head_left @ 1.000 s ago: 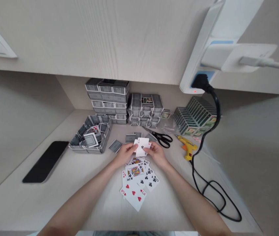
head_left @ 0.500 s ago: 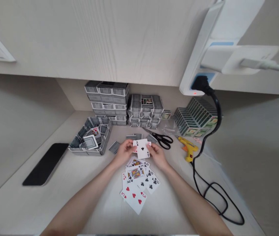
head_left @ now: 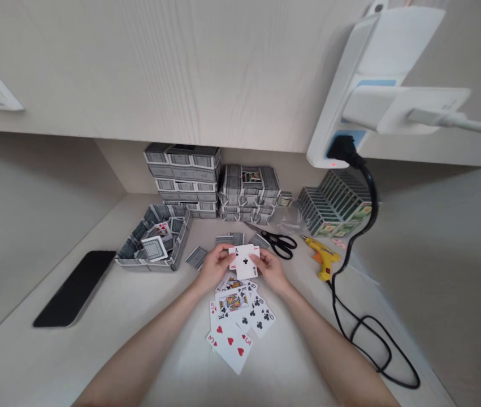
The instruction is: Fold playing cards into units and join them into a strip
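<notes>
Between my hands are playing cards (head_left: 246,270), an ace of clubs lying over a red ace, faces up. My left hand (head_left: 215,265) pinches their left side, thumb on top. The right side is gripped by my right hand (head_left: 272,270), its thumb also on the face. Just below, several loose cards (head_left: 230,339) overlap face up on the desk, a king of clubs, a five and a three of hearts among them. Beyond my fingers, a few grey-backed card pieces (head_left: 196,257) lie flat.
An open card-built box (head_left: 176,257) holds loose cards at left, near a black phone (head_left: 74,288). Card-built boxes (head_left: 187,172) are stacked behind. Black-handled scissors (head_left: 280,243), a yellow glue gun (head_left: 324,257) and its looping black cable (head_left: 361,342) lie right. A power strip (head_left: 346,96) hangs above.
The ace of clubs has shifted slightly over the red ace, and more of the red ace's lower left corner shows. Both hands keep their hold; the camera view has tilted a little.
</notes>
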Tool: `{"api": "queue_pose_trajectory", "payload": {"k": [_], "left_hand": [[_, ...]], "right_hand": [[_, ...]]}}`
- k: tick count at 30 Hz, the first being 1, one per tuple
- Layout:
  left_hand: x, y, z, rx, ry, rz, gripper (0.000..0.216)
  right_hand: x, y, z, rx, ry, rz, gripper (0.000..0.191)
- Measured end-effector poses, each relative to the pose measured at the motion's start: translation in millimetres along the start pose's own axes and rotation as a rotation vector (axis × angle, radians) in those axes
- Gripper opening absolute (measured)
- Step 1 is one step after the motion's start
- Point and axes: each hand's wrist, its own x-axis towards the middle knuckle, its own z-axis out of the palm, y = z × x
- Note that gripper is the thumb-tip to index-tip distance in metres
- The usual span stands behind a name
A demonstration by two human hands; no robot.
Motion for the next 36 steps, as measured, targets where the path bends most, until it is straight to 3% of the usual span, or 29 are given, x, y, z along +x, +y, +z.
{"api": "queue_pose_trajectory", "payload": {"k": [8, 14, 36], "left_hand": [[4.7, -10.4, -2.7, 0.067, 0.009, 0.066, 0.032], [3.2, -5.9, -2.6, 0.076, -0.029, 0.014, 0.033], [1.3, -4.0, -2.0, 0.093, -0.005, 0.033, 0.029]], "right_hand": [[-1.1, -2.3, 2.5, 0.012, -0.017, 0.015, 0.033], [-1.5, -3.4, 3.6, 0.025, 0.011, 0.027, 0.035], [-0.3, 0.6, 0.3, -0.004, -0.063, 0.069, 0.040]]}}
